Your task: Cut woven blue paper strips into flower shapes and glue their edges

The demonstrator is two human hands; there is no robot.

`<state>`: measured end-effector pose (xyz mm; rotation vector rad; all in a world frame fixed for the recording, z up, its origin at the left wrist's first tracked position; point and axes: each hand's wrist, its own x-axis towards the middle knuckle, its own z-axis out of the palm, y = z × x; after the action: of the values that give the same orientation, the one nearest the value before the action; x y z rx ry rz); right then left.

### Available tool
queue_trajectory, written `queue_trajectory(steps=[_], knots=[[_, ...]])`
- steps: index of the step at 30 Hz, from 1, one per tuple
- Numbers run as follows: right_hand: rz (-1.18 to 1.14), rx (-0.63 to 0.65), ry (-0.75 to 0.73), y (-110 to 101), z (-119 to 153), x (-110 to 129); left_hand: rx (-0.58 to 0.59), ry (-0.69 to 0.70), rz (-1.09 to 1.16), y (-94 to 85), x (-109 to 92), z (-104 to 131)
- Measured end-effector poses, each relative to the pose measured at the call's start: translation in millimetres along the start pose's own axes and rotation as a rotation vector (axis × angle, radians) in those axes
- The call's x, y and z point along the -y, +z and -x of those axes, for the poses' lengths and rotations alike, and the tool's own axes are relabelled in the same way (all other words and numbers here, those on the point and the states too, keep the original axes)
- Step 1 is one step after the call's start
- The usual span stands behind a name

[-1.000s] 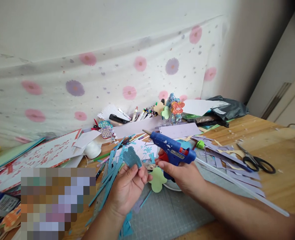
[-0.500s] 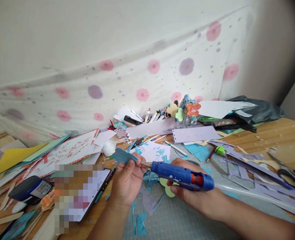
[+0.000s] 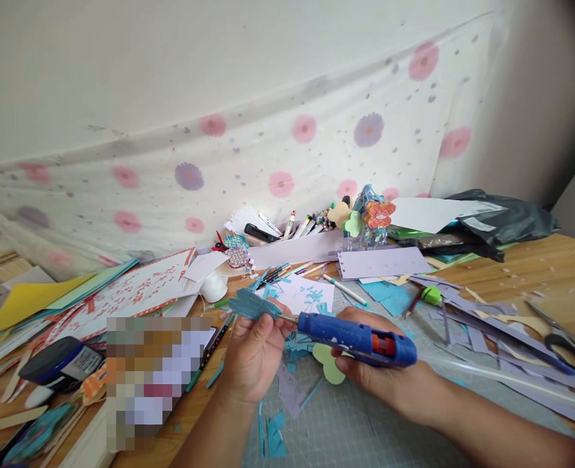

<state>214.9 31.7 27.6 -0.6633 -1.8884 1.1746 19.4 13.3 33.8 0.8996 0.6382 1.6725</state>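
Observation:
Between the thumb and fingers of my left hand (image 3: 255, 354) is a blue-grey cutout (image 3: 253, 304) with a scalloped edge; its material is hard to tell. My right hand (image 3: 372, 370) is wrapped round a blue hot glue gun (image 3: 353, 335), a clear glue stick (image 3: 472, 367) trailing out of its back end. The gun's metal nozzle points left and meets the cutout's right end at my left fingertips. Below the gun, a pale green flower-shaped paper piece (image 3: 329, 364) lies on the grey cutting mat (image 3: 336, 429).
Purple paper strips (image 3: 501, 325) and black-handled scissors (image 3: 567, 344) lie at the right. Blue paper scraps (image 3: 276, 435) litter the mat. At the left are a dark jar (image 3: 60, 367) and a partly blurred phone (image 3: 204, 344). Markers (image 3: 306, 225) stand at the back.
The view has shifted slightly. The cutout has turned a little in my left hand, showing more of its face. The glue gun has tilted slightly, its nozzle still at the cutout.

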Motion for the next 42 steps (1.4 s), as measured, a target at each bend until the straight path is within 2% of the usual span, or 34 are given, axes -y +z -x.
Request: queue_trajectory(steps=[11, 22, 32, 38, 42], knots=[[-0.061, 0.022, 0.033, 0.8, 0.9, 0.7, 0.024, 0.027, -0.020, 1.1, -2.7, -0.2], [-0.087, 0.046, 0.034, -0.3, 1.7, -0.6, 0.066, 0.118, -0.108, -3.3, -1.7, -0.6], [-0.062, 0.003, 0.026, 0.8, 1.2, 0.6, -0.003, 0.154, -0.137, 0.5, -2.3, -0.5], [0.011, -0.003, 0.012, 0.1, 1.9, 2.1, 0.001, 0.176, -0.170, -2.3, -0.6, -1.2], [0.074, -0.015, 0.017, -0.8, 1.0, 4.2, -0.038, 0.184, -0.177, -3.1, 0.2, -1.8]])
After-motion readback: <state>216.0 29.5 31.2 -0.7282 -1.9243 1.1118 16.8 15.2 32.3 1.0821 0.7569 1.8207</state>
